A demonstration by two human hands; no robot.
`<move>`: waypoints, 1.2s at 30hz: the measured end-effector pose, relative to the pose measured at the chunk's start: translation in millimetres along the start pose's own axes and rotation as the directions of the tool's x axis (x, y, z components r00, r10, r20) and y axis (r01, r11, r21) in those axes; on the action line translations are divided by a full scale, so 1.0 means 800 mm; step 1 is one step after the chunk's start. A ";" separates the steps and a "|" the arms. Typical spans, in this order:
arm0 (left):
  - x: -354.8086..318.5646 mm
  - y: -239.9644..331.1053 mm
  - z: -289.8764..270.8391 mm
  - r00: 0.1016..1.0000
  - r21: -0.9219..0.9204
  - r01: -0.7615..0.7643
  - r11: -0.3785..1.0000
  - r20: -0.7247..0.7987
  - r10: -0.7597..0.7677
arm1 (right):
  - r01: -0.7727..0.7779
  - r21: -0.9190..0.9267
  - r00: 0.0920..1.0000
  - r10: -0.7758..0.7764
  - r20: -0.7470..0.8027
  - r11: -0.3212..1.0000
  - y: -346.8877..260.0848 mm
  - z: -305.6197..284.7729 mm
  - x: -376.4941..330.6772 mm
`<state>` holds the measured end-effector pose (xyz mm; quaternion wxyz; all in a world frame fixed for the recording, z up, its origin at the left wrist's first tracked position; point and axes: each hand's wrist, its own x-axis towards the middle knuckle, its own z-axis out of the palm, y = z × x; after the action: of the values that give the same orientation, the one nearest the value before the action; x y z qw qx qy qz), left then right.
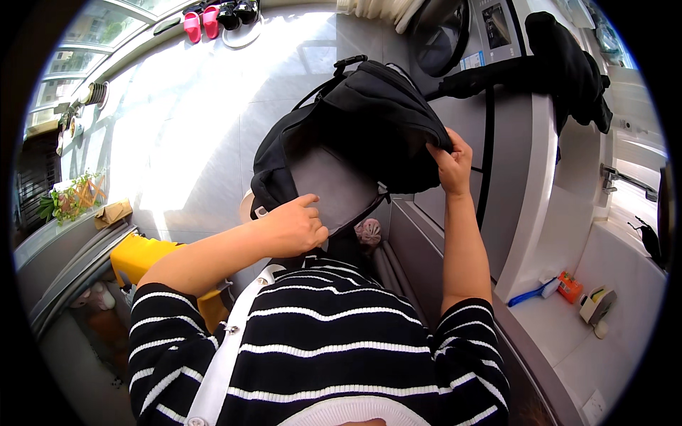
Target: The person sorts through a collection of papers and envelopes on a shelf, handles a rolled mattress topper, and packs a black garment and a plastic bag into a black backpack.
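A black backpack (369,96) is spread wide in front of my body, its grey lining (330,181) showing inside. With thumb and fingers, my right hand (455,165) pinches the rim on the right side of the mouth. Curled at the near left edge of the opening is my left hand (293,227), its index finger stretched over the lining. The fingertips of that hand are partly hidden, and they appear to grip the bag's edge. Deep shadow covers the far part of the bag's inside.
To the right stand a washing machine (490,32) and a white sink (554,334) with a blue brush (534,291). Black clothing (568,71) lies over the counter. Pink slippers (201,25) sit by the far window. A yellow object (138,257) and potted plants (71,199) are at left.
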<state>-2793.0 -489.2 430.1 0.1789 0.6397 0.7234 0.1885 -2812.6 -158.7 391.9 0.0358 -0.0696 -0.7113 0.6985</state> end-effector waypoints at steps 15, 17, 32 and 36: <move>-0.002 -0.062 -0.069 0.961 0.065 0.238 0.969 -0.160 -0.225 | 0.017 -0.558 1.000 -0.027 -0.010 0.830 -0.032 0.032 0.083; 0.019 -0.070 -0.069 0.897 0.004 0.308 0.951 -0.334 -0.289 | 0.295 -0.686 0.924 -0.382 0.027 0.665 -0.042 0.057 0.075; -0.060 -0.142 -0.026 0.128 -0.971 -0.204 -0.126 0.101 -0.987 | -0.371 -0.302 0.795 0.469 0.386 0.878 0.095 0.129 -0.058; -0.092 -0.120 -0.020 0.199 -0.866 -0.475 -0.155 0.066 -0.978 | -0.056 -0.480 0.798 0.329 0.506 0.875 0.086 0.162 -0.088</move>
<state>-2874.4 -573.4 397.0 0.1788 -0.2311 0.4526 0.8425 -2758.8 -296.7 323.5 -0.2696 0.0634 -0.8167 0.5063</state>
